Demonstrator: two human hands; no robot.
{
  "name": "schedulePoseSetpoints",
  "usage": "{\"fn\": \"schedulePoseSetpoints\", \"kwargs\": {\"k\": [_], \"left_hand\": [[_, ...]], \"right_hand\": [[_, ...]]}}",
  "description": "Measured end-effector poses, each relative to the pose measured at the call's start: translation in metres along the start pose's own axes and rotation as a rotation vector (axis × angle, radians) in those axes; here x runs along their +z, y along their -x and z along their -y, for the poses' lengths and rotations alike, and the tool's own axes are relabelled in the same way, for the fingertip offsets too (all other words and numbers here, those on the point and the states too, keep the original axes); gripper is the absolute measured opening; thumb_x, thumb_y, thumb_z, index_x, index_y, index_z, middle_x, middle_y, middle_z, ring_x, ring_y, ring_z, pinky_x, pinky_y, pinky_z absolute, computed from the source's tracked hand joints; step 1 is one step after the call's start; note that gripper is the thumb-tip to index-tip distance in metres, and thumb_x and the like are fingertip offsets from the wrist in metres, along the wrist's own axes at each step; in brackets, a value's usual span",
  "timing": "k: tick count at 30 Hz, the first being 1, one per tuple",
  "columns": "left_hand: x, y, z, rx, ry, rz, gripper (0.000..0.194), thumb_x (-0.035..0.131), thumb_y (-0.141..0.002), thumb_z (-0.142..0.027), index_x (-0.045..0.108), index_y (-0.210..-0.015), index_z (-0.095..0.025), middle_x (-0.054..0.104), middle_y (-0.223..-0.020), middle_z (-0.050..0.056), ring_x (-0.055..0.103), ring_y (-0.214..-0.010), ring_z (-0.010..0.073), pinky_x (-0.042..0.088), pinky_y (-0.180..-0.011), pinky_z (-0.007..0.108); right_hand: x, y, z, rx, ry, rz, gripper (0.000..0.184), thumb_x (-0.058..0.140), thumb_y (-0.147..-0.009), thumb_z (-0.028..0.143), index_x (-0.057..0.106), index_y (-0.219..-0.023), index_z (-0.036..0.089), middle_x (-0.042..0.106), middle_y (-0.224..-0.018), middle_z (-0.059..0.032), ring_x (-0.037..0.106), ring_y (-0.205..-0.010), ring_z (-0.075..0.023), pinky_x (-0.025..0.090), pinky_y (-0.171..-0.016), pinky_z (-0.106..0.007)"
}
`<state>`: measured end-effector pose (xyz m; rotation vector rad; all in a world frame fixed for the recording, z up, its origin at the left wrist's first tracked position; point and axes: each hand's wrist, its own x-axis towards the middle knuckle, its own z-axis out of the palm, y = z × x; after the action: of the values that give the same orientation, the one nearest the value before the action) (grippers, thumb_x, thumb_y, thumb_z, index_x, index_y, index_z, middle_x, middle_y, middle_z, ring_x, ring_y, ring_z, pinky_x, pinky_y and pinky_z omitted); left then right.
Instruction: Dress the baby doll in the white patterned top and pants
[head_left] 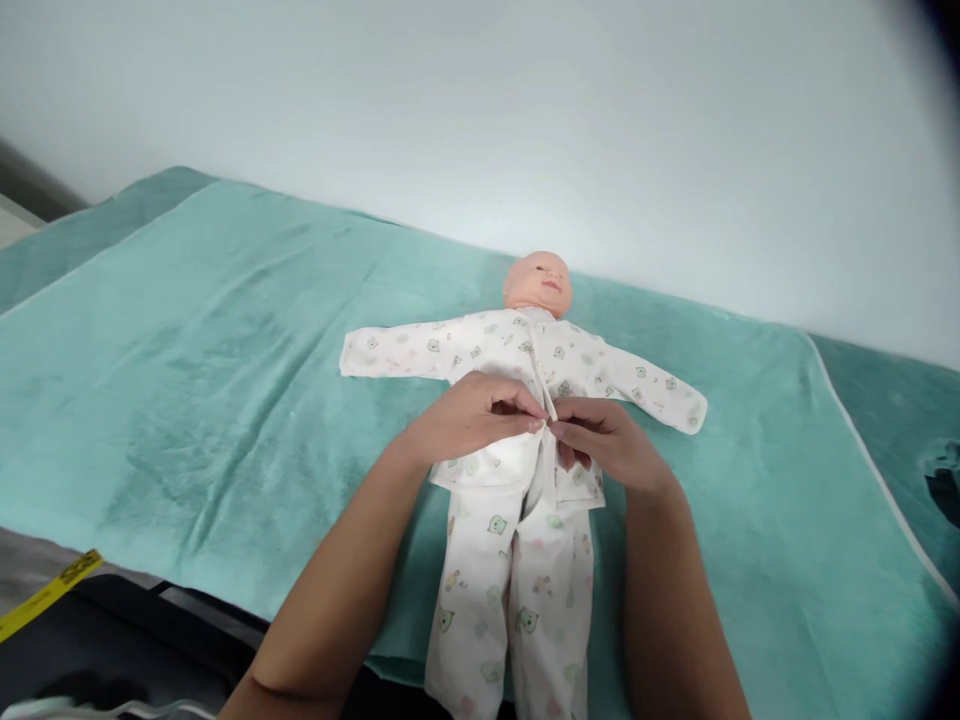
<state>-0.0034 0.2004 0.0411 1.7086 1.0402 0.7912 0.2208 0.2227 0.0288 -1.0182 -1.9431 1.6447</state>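
A baby doll [536, 285] lies on its back, dressed in a white printed jacket [487, 345] and matching trousers [480, 580]. The jacket's sleeves are spread out to both sides. At the middle of the jacket front, my left hand [487, 415] pinches one front edge between thumb and fingers. Close against it, my right hand [604, 435] pinches the other front edge. The fingertips nearly meet; any fastener between them is too small to make out. Below my hands the front edges hang apart, and higher up they lie together.
A turquoise blanket [187, 380] covers the surface under the doll, with folds on the left. A pale wall [450, 120] rises behind it. Near the lower left corner are a dark object [127, 640] and a yellow strip [52, 595]. The trouser legs reach past the near edge.
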Motion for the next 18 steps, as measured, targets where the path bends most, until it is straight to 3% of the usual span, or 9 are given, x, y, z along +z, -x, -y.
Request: {"fn": "schedulePoseSetpoints", "kwargs": {"k": [8, 14, 18], "left_hand": [[-0.0012, -0.0005, 0.0048, 0.042, 0.027, 0.020, 0.014, 0.062, -0.091, -0.029, 0.073, -0.090, -0.021, 0.072, -0.085, -0.001, 0.065, -0.080, 0.0122, 0.048, -0.070, 0.023], [0.0033, 0.0011, 0.0036, 0.011, 0.051, -0.044, 0.012, 0.062, -0.089, -0.028, 0.072, -0.092, -0.021, 0.072, -0.088, 0.000, 0.065, -0.081, 0.0124, 0.048, -0.071, 0.024], [0.0068, -0.0002, 0.0067, 0.003, 0.089, -0.049, 0.012, 0.061, -0.089, -0.028, 0.069, -0.093, -0.020, 0.070, -0.088, 0.000, 0.063, -0.080, 0.0124, 0.047, -0.070, 0.024]], "right_hand": [[-0.0017, 0.0003, -0.0020, -0.002, -0.053, 0.033, 0.025, 0.054, -0.095, 0.037, 0.067, -0.083, 0.019, 0.061, -0.060, 0.0009, 0.051, -0.053, -0.0098, 0.040, -0.049, -0.022], [0.0010, 0.0001, 0.0020, 0.034, -0.072, 0.001, 0.017, 0.064, -0.088, 0.037, 0.063, -0.089, 0.020, 0.060, -0.057, 0.0033, 0.054, -0.050, -0.0092, 0.040, -0.045, -0.020], [0.0040, -0.0007, 0.0015, 0.066, -0.088, -0.052, 0.023, 0.071, -0.084, 0.038, 0.059, -0.092, 0.021, 0.059, -0.053, 0.0051, 0.053, -0.047, -0.0094, 0.038, -0.043, -0.019]]}}
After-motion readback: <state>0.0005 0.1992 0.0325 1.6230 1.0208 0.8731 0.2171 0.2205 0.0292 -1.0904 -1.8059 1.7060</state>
